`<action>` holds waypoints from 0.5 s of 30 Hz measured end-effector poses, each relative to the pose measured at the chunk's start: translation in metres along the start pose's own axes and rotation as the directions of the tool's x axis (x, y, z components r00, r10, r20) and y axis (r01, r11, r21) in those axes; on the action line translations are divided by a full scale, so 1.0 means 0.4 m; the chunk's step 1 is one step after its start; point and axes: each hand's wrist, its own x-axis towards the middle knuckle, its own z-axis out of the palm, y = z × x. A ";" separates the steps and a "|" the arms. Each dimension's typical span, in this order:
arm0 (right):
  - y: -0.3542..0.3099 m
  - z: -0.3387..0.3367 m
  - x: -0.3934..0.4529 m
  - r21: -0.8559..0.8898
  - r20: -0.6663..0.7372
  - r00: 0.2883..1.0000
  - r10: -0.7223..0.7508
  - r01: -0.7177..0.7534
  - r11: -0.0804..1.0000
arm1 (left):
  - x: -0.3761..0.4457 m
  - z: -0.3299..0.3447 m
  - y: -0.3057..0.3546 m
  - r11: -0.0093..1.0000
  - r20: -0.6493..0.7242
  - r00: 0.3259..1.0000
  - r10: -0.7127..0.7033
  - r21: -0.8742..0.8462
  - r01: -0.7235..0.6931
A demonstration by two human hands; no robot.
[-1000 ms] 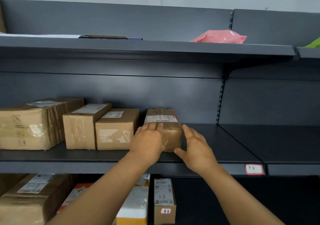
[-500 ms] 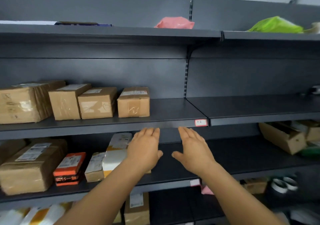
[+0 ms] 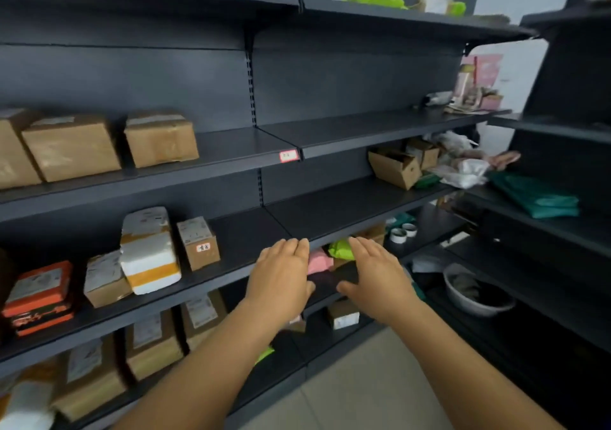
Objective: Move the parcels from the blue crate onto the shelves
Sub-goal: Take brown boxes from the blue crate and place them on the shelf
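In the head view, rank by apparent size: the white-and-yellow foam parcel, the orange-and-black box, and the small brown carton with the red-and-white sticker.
1. White-and-yellow foam parcel
2. Orange-and-black box, close behind it and partly cut off at the frame edge, so unsure
3. Small brown carton with the red-and-white sticker, clearly smallest

You had two hands up, left hand (image 3: pixel 281 277) and right hand (image 3: pixel 380 277), both empty. On the middle-left shelf (image 3: pixel 231 152) you could count three brown boxes (image 3: pixel 161 138). The shelf below held five parcels: two orange packs (image 3: pixel 38 297), two brown ones, one white-and-yellow (image 3: pixel 148 251). Two tape rolls (image 3: pixel 403 233) sat lower right; one grey basin (image 3: pixel 476 294).
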 end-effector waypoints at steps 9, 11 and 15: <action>0.142 -0.021 -0.340 -0.051 -0.035 0.962 0.270 -0.271 0.961 | -0.132 0.055 0.228 0.952 0.044 0.951 0.307 -0.037 -0.305; 0.179 -0.032 -0.412 -0.059 -0.047 0.941 0.335 -0.338 0.939 | -0.152 0.072 0.295 0.931 0.065 0.929 0.365 -0.049 -0.363; 0.262 -0.054 -0.547 -0.062 -0.067 0.888 0.456 -0.460 0.886 | -0.192 0.103 0.439 0.879 0.098 0.874 0.476 -0.073 -0.471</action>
